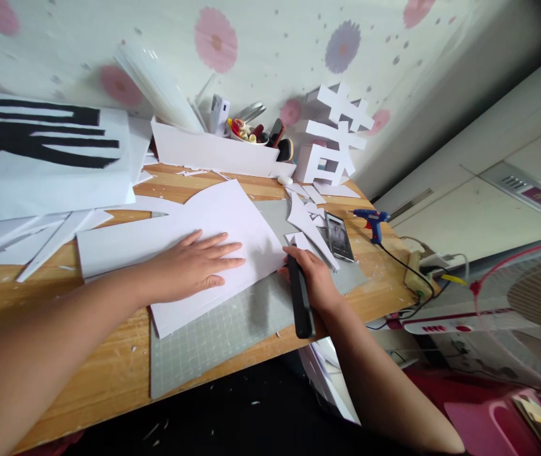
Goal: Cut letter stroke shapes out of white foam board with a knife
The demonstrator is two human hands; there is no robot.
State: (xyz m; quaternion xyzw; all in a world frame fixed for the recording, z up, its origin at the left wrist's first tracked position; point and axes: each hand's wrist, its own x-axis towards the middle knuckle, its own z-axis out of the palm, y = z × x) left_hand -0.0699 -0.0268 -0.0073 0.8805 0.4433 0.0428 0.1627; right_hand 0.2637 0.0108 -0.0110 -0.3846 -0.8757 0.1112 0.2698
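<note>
My left hand (194,265) lies flat with fingers stretched out on a large white foam sheet (213,218), pressing it onto a grey cutting mat (218,332). My right hand (312,278) is closed around a black utility knife (299,304); its tip meets the sheet's right edge, and the handle points back toward me. Small white offcuts (311,225) lie just beyond the knife.
A phone (338,235) and a blue glue gun (371,221) with its cord lie right of the mat. A white tray (213,152) of tools and a white foam character (339,136) stand by the wall. A printed sheet (42,155) and foam strips lie left. A fan (527,310) stands at right.
</note>
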